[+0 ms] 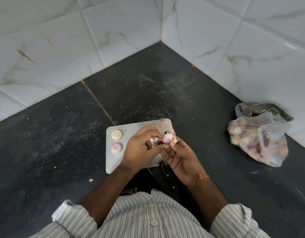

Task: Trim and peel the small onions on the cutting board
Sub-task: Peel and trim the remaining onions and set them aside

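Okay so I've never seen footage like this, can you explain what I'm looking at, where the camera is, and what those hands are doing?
No machine here: the camera is worn on a person's head and looks down, so you see their own arms and striped shirt. They work at a dark stone counter in a tiled corner. The left hand and right hand both pinch one small pinkish onion above a pale cutting board, apparently pulling its skin off. Two peeled onions sit on the board's left side, with skin scraps at its far edge. A black-handled knife lies at the near edge, partly hidden by the hands. To the right lies a clear plastic bag of onions, with a checked cloth behind it.
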`<act>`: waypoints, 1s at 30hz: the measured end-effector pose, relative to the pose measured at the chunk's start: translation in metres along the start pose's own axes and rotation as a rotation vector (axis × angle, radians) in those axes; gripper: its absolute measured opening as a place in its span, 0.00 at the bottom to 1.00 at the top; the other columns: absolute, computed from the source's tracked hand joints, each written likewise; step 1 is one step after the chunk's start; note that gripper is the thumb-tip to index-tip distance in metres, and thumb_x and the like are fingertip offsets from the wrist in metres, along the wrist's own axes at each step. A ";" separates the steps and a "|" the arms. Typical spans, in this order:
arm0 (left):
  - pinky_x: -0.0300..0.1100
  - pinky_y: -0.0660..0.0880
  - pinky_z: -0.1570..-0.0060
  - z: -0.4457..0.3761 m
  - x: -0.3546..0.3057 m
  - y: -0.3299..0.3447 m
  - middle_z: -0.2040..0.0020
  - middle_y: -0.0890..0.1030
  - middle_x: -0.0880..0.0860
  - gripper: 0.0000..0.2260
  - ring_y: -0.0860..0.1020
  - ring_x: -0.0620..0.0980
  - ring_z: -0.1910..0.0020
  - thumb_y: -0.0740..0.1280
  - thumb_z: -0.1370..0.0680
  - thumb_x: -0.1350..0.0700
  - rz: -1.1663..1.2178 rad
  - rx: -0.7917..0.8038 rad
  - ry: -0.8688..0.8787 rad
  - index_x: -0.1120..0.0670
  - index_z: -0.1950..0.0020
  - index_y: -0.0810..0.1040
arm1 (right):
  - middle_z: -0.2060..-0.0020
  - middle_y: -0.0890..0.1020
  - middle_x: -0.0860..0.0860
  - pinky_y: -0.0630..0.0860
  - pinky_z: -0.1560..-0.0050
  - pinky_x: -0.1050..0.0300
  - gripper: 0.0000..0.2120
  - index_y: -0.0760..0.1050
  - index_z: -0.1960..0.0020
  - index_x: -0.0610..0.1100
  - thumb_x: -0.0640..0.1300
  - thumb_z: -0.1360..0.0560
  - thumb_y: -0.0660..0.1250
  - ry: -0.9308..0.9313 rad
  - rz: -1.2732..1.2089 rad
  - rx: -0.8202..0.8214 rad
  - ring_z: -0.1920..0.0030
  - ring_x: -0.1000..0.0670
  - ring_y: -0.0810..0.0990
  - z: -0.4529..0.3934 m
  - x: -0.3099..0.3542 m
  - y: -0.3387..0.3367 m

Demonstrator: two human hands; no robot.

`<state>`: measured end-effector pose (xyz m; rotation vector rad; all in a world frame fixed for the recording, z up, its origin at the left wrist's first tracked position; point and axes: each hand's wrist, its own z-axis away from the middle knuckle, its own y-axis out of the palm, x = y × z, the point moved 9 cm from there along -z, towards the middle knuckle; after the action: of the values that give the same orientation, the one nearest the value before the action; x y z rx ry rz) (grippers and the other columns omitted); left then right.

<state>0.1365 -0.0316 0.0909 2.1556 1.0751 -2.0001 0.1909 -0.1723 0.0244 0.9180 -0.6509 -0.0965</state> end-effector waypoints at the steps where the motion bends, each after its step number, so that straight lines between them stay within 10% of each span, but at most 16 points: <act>1: 0.28 0.73 0.57 0.000 0.001 0.001 0.43 0.82 0.42 0.12 0.79 0.36 0.60 0.84 0.28 0.54 0.003 0.006 -0.002 0.49 0.47 0.86 | 0.40 0.84 0.38 0.85 0.44 0.54 0.23 0.75 0.26 0.38 0.35 0.20 0.71 -0.008 0.032 0.001 0.49 0.49 0.86 0.000 0.003 0.001; 7: 0.38 0.77 0.60 -0.002 0.008 0.007 0.41 0.80 0.44 0.11 0.76 0.50 0.68 0.82 0.26 0.56 0.074 0.081 -0.056 0.47 0.49 0.84 | 0.31 0.79 0.34 0.81 0.33 0.51 0.24 0.74 0.25 0.37 0.34 0.21 0.70 -0.033 0.076 -0.019 0.44 0.47 0.86 0.001 0.007 0.001; 16: 0.40 0.77 0.53 0.002 0.006 0.020 0.45 0.79 0.44 0.09 0.76 0.43 0.59 0.78 0.22 0.58 0.082 0.180 -0.016 0.48 0.48 0.81 | 0.29 0.75 0.30 0.76 0.28 0.49 0.20 0.75 0.26 0.34 0.35 0.18 0.68 -0.026 0.030 -0.009 0.37 0.42 0.80 0.008 -0.003 0.002; 30: 0.42 0.76 0.60 0.005 0.014 0.001 0.47 0.82 0.46 0.12 0.76 0.51 0.64 0.81 0.25 0.58 0.113 0.039 -0.097 0.47 0.52 0.79 | 0.41 0.85 0.37 0.84 0.41 0.55 0.17 0.77 0.31 0.34 0.36 0.19 0.67 -0.012 -0.089 -0.040 0.45 0.47 0.88 0.003 -0.012 0.016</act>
<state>0.1324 -0.0283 0.0772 2.0627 0.8884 -2.0668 0.1763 -0.1607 0.0326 0.9087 -0.6172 -0.1938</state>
